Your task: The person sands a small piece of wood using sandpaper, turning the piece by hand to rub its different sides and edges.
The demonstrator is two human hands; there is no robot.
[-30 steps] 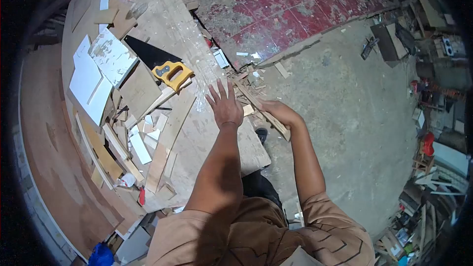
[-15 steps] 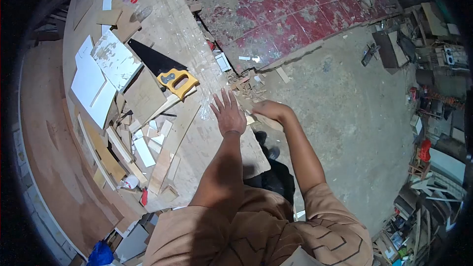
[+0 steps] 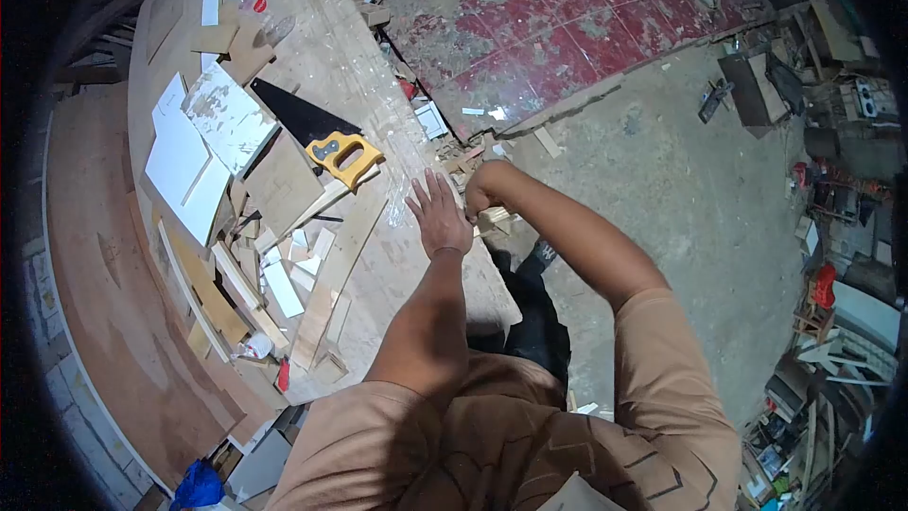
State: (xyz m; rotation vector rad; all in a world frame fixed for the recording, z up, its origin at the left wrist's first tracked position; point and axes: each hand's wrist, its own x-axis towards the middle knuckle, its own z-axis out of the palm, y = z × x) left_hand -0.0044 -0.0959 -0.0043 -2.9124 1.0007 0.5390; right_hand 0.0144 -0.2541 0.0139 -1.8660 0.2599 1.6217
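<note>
My left hand [image 3: 441,220] lies flat on the wooden table [image 3: 378,293] near its right edge, palm down with its fingers spread. Right beside it, at the edge, my right hand [image 3: 484,191] is closed round a piece of wood [image 3: 496,217]; most of the piece is hidden beneath the hand and forearm. A saw [image 3: 345,157] with a yellow handle and dark blade rests on the table, to the left of my left hand. Wood strips [image 3: 333,270] and small white offcuts [image 3: 284,286] lie further left.
White boards [image 3: 184,166] cover part of the table's left side. Wood scraps [image 3: 463,159] are piled on the floor beyond the table edge. A dark box [image 3: 754,90] stands at the upper right, and clutter with a red object [image 3: 824,286] lines the right side.
My right hand has moved up and left, closer to my left hand, and its elbow has swung outward. The wood it holds now shows less. My left hand has stayed flat on the table.
</note>
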